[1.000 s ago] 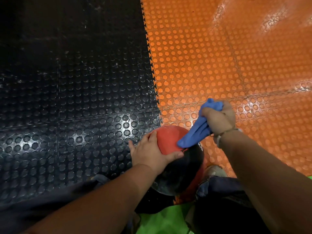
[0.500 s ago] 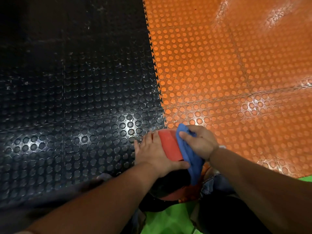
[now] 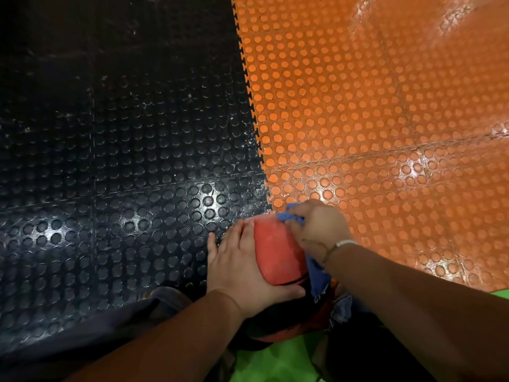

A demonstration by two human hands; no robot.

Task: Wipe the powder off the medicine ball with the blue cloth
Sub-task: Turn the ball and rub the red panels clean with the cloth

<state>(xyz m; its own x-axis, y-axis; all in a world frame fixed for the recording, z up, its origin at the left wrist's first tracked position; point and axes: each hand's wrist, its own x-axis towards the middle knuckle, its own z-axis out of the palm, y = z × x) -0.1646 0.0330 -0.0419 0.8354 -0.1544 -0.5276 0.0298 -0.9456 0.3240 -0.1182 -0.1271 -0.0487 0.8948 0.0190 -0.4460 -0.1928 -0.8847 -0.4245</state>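
The medicine ball (image 3: pixel 278 252), red on top and black lower down, sits low in the middle of the head view, close to my body. A faint pale film of powder shows on its red panel. My left hand (image 3: pixel 242 266) clasps the ball's left side, fingers spread and thumb hooked across the front. My right hand (image 3: pixel 316 227) grips the blue cloth (image 3: pixel 316 274) and presses it on the ball's right and far side. Most of the cloth is hidden under that hand and wrist; one end hangs down the right side.
The floor is studded rubber tiles, black (image 3: pixel 124 161) on the left and orange (image 3: pixel 371 119) on the right, joined by a toothed seam running away from the ball. A green mat (image 3: pixel 275 362) lies under my legs at the bottom edge.
My right hand came down with the cloth from above the ball's right onto its top, then slid to the right and far side. The left hand kept its hold on the ball.
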